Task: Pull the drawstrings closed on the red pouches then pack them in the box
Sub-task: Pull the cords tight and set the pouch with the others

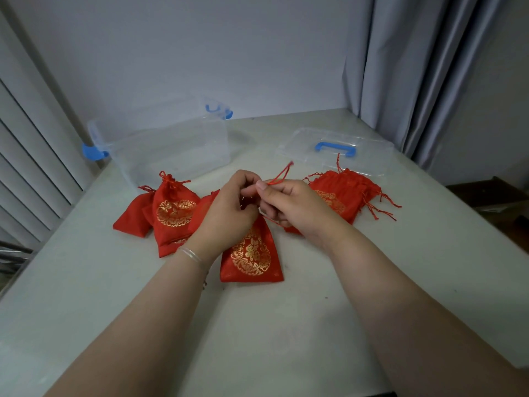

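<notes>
A red pouch [252, 256] with a gold flower print lies in front of me, its mouth hidden under my hands. My left hand [226, 210] grips the top of this pouch. My right hand [289, 204] pinches its red drawstring [282, 174], which sticks up and away to the right. To the left sits a cluster of red pouches [171, 213], the front one cinched with a knot on top. A pile of flat red pouches [343, 193] with loose strings lies to the right. The clear plastic box [160, 144] with blue latches stands open at the back left.
The box's clear lid [335, 151] with a blue handle lies at the back right, just behind the right pile. A grey curtain [415, 75] hangs at the right rear corner. The white table [272, 325] ends at a wall behind the box.
</notes>
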